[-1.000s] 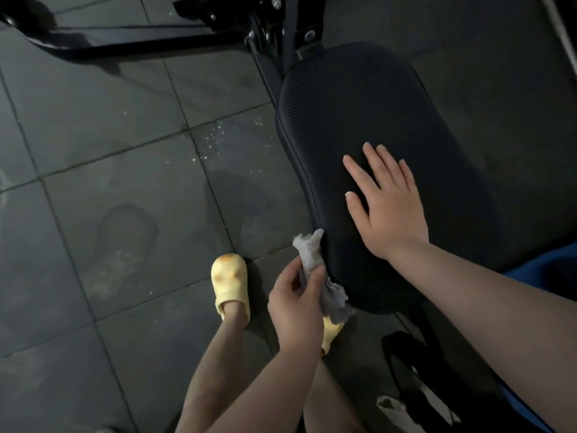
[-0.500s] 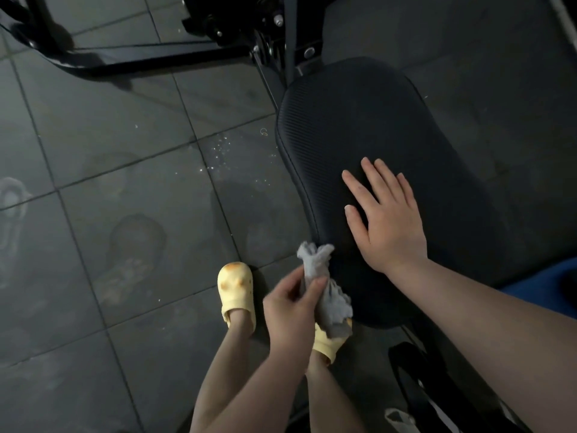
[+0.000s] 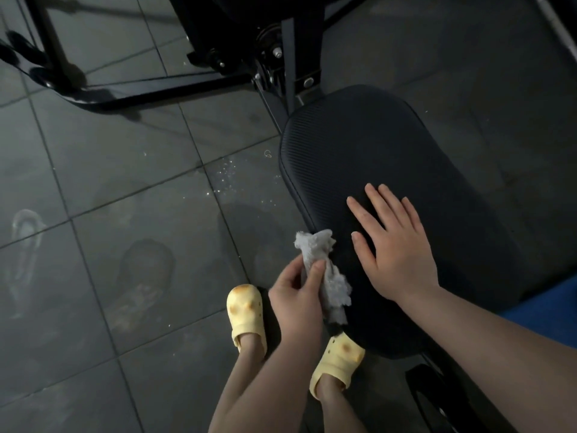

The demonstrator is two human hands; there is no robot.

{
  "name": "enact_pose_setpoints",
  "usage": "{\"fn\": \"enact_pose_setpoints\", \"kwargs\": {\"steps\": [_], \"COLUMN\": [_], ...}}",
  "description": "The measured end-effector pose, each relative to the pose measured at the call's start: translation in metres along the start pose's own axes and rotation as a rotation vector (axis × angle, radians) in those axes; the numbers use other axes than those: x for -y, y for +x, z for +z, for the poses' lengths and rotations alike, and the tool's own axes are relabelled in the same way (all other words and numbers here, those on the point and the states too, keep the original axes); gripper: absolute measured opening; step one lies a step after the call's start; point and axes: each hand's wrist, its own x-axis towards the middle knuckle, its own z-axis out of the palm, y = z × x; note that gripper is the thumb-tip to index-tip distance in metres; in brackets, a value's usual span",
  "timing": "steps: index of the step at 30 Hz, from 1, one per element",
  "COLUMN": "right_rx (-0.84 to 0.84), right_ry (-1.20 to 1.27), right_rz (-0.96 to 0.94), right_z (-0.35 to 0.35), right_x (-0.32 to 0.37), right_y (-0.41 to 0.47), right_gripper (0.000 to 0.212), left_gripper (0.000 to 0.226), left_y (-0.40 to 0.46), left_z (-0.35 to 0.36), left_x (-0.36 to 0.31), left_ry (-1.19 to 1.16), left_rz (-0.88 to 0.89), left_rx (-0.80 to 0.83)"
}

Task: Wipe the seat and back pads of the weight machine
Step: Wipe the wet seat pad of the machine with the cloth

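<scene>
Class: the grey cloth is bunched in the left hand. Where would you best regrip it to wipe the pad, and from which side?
Grip the cloth at its crumpled middle, coming from the left, the floor side. Its loose ends flop above and below the left hand, and the seat pad blocks the right.

A gym: black padded seat (image 3: 390,170) on steel machine frame (image 3: 175,85), tiled floor (image 3: 109,229).

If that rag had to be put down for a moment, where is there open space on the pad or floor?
The far half of the seat pad, between the right hand and the machine frame, is bare. So are the floor tiles left of the yellow clogs. It is crowded at the pad's near left edge, where the left hand holds the rag.
</scene>
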Motion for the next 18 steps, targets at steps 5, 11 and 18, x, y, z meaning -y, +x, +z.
{"fn": "enact_pose_setpoints", "kwargs": {"steps": [5,11,18], "right_rx": [-0.001,-0.022,-0.03], "right_ry": [-0.02,0.005,0.004], "right_rz": [0.006,-0.002,-0.016], "right_z": [-0.001,-0.001,0.0], "right_x": [0.0,0.002,0.0], "right_y": [0.0,0.0,-0.001], "right_gripper": [0.051,0.05,0.049], "left_gripper": [0.027,0.017,0.012], "left_y": [0.074,0.072,0.064], "left_z": [0.023,0.012,0.018], "left_x": [-0.049,-0.043,-0.036], "left_ry": [0.011,0.129,0.183], "left_rz": [0.154,0.152,0.167], "left_rx": [-0.135,-0.119,-0.108]}}
